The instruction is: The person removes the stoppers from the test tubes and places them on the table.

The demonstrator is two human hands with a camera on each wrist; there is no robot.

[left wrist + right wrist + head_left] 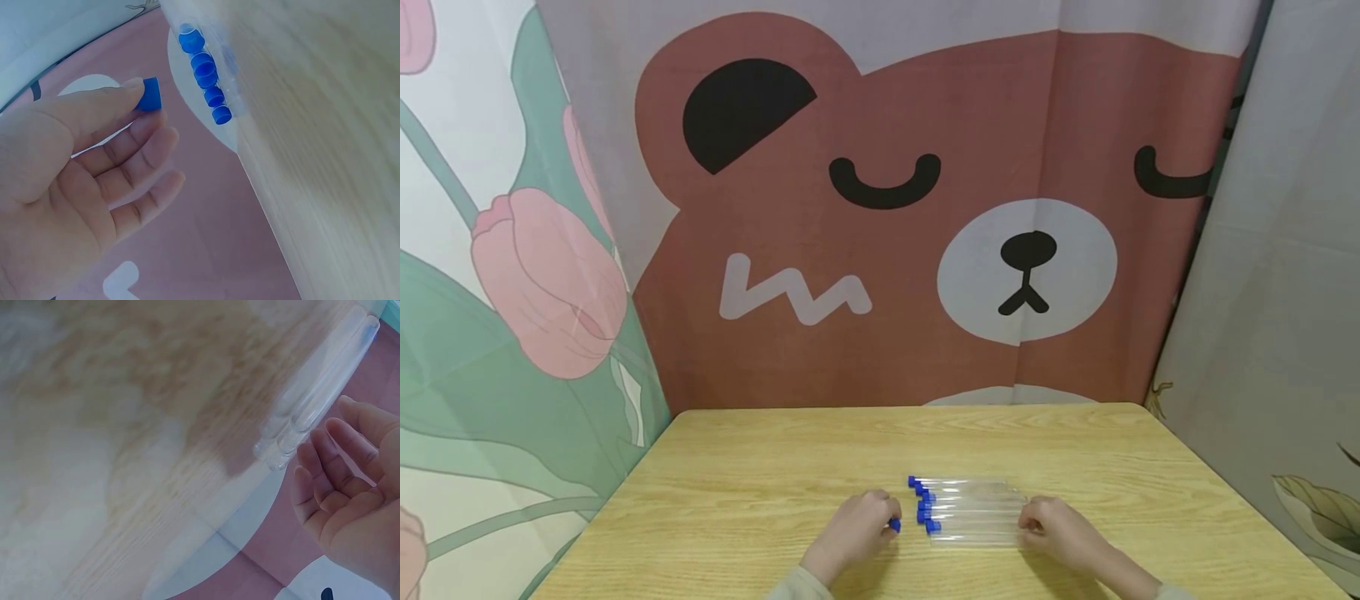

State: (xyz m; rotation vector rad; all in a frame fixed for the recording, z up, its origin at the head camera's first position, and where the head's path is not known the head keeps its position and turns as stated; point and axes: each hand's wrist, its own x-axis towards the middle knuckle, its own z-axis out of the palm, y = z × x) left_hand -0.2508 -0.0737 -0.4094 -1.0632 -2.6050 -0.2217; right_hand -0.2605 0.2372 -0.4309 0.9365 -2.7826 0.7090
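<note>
Several clear test tubes (973, 510) with blue caps lie side by side on the table, their caps toward the left. My left hand (859, 523) is left of the row and pinches a blue cap (150, 95) between thumb and fingertips, with the other fingers loosely bent. A small gap separates it from the row's blue caps (205, 70). At the tubes' right ends is my right hand (1056, 529), its fingers relaxed and slightly bent. In the right wrist view its fingertips lie right beside the tubes' clear ends (284, 447), with space between thumb and forefinger.
The light wood table (760, 467) has its back edge along a hanging cloth with a bear print (917, 350). A flower-print cloth (550, 283) hangs at the left and a pale cloth (1255, 333) at the right.
</note>
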